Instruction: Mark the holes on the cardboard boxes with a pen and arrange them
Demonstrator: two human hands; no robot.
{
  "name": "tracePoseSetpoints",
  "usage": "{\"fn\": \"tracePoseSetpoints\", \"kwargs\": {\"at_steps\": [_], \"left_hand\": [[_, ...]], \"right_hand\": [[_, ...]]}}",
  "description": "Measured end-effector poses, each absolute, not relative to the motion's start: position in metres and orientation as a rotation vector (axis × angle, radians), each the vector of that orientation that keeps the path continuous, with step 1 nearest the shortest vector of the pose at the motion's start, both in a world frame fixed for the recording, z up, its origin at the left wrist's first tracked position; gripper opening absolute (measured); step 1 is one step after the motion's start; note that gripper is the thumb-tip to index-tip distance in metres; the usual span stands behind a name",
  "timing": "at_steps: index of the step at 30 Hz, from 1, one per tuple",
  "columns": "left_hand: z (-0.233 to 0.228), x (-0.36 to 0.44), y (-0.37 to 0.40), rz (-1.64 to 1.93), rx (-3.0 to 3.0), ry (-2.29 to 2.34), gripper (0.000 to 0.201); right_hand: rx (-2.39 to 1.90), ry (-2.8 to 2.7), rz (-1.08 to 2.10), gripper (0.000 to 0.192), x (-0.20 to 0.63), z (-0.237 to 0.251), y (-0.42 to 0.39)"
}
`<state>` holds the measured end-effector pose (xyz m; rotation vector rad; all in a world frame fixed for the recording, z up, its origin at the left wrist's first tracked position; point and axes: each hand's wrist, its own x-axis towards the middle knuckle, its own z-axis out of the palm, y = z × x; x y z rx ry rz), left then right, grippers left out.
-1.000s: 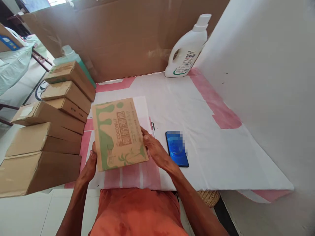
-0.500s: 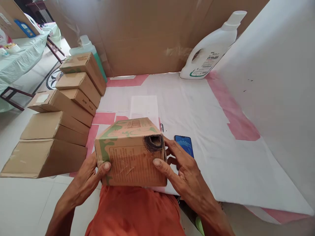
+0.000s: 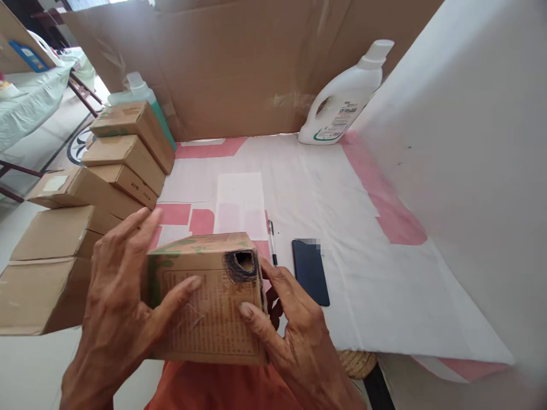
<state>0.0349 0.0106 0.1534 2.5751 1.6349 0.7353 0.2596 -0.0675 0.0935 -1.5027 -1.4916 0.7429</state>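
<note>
A small brown cardboard box [image 3: 209,313] with green print is held up in front of my lap. Its front face has a torn hole [image 3: 245,261] ringed with black scribble near the upper right corner. My right hand [image 3: 294,324] grips the box's right side, thumb on the front face and fingers behind the edge. My left hand [image 3: 123,285] is at the box's left side with its fingers stretched out and raised. The left thumb lies across the front face; whether it presses there I cannot tell.
Several cardboard boxes [image 3: 55,233] stand in a row on the left, beside a bottle of green liquid [image 3: 160,117]. On the white-and-pink table cover lie a paper sheet [image 3: 239,193], a pen [image 3: 272,242] and a phone [image 3: 310,273]. A white jug [image 3: 342,102] leans by the cardboard wall [image 3: 231,68].
My left fingers have lifted off the box's side and spread upward. The box and my right hand sit lower and farther left in view. The phone's lit screen is now dark.
</note>
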Motion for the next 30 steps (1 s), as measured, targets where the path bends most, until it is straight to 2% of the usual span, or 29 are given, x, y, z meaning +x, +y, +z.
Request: {"fn": "tracePoseSetpoints", "kwargs": {"at_steps": [4,6,9,12,18,24,30], "left_hand": [[0.152,0.066,0.022,0.56,2.803,1.323,0.043],[0.147,0.071,0.026,0.521,2.82,1.313,0.039],[0.143,0.069,0.029,0.558,2.843,1.322,0.04],[0.142,0.068,0.027,0.57,2.852,1.305,0.04],[0.144,0.074,0.018,0.542,2.773,1.36,0.037],[0.154,0.084,0.011,0.522,2.594,1.494,0.031],[0.163,0.101,0.016,0.425,2.474,1.613,0.024]], "right_hand": [[-1.484,-1.39,0.894,0.061,0.284,0.076,-0.058],[-1.699,-1.293,0.859,0.06,0.302,0.055,-0.044],[-2.213,-1.31,0.77,0.037,0.317,0.017,-0.021],[-2.392,-1.387,0.845,0.022,0.314,-0.011,-0.005],[-2.402,-1.393,0.931,0.013,0.31,-0.036,0.003],[-2.228,-1.444,0.985,0.02,0.329,-0.051,0.002],[-2.108,-1.37,0.971,0.019,0.327,-0.053,-0.005]]}}
